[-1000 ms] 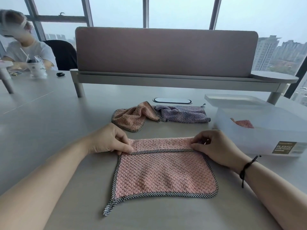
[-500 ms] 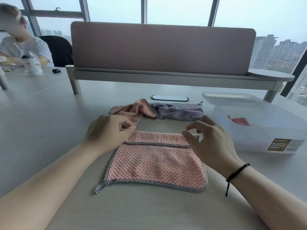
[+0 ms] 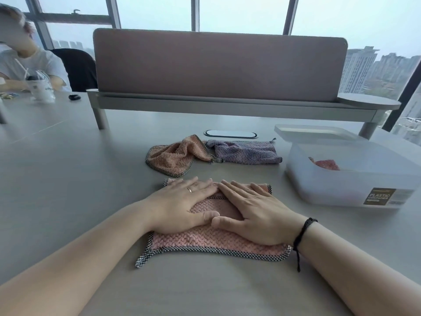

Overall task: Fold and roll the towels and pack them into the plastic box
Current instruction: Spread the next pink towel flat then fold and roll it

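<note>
The pink towel [image 3: 216, 242] lay flat on the table [image 3: 68, 179], straight ahead of the person and just left of the box [image 3: 341, 188]. Its far edge was folded toward the person, the checked hem running left to right under the fingers, so its long axis ran side to side. Both hands were spread flat, palms down, pressing on the fold: the left hand [image 3: 182, 206] on the towel's left half, the right hand [image 3: 252, 213] on its right half, thumb tips almost touching at the middle. Neither was nearer; each covered its own half. Any further fold or roll would likely run along that side-to-side axis. Beyond the towel lay an orange towel [image 3: 175, 156] and a purple towel [image 3: 246, 152], crumpled. Inside the box, something red [image 3: 325, 164] showed.
</note>
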